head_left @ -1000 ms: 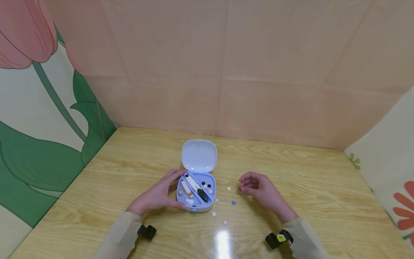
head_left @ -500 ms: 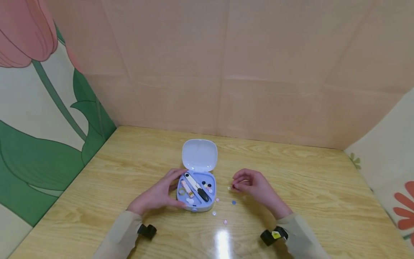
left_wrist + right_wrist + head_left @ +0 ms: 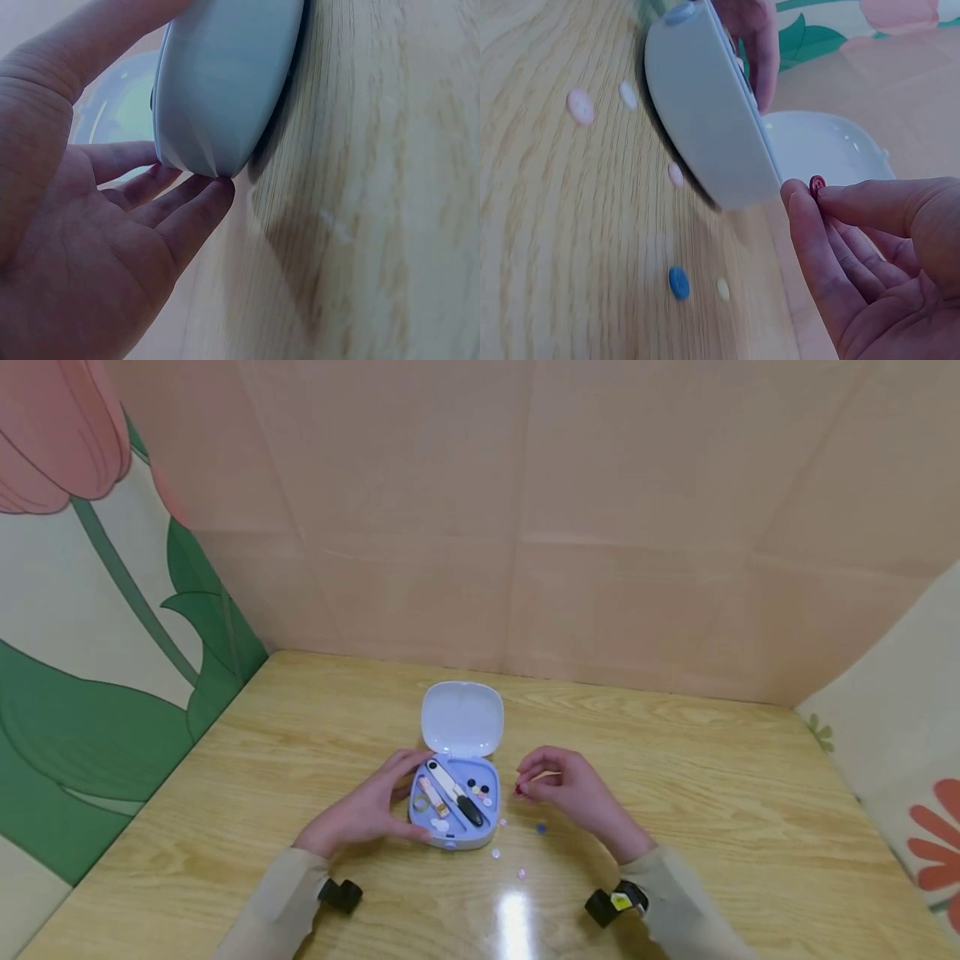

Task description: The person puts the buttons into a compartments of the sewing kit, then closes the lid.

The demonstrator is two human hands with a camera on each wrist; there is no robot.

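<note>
A small lilac-blue sewing box (image 3: 486, 837) lies on the table with its white lid (image 3: 462, 718) tipped back. My left hand (image 3: 367, 806) grips its left side, thumb at the front and fingers at the back. My right hand (image 3: 564, 783) pinches a dark red button (image 3: 817, 184) between thumb and index finger, a little right of the box and above the table. In the box's tray lie a white-and-black seam ripper-like tool (image 3: 455, 793), a pink-and-white strip (image 3: 433, 798), a ring-shaped piece (image 3: 422, 803) and several small buttons (image 3: 478, 791).
Loose buttons lie right of the box on the wooden table (image 3: 337, 710): a blue button (image 3: 679, 283), a cream button (image 3: 723, 289), a white button (image 3: 628, 95), a pink button (image 3: 580, 107) and a paler pink button (image 3: 676, 175). A peach cloth backdrop (image 3: 517, 527) stands behind.
My right hand has moved left toward the box, carrying the red button over the cream one. My left hand and the box have stayed in place.
</note>
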